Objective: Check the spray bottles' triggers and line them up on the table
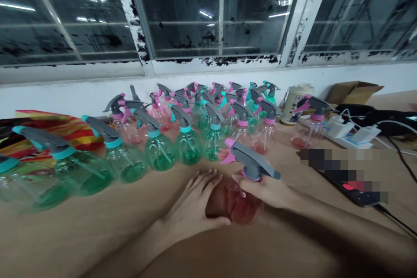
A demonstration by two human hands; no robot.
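Note:
A pink spray bottle (243,206) with a grey and pink trigger head stands tilted on the table in front of me. My right hand (265,189) is wrapped round its neck, just under the sprayer head. Flat on the table to the left of it lies my left hand (200,206), fingers spread and thumb close to the bottle's base; whether the thumb touches it I cannot tell. Beyond my hands, a green spray bottle (189,147) with a turquoise collar stands in a row of similar ones. A pink spray bottle (263,137) is behind the held one.
More pink and green spray bottles crowd toward the wall. At right are a lone pink spray bottle (306,134), a phone (361,195) with a cable, a power strip (348,139) with white chargers, a cream canister (293,104) and a cardboard box (352,92). Striped cloth (61,128) lies at left.

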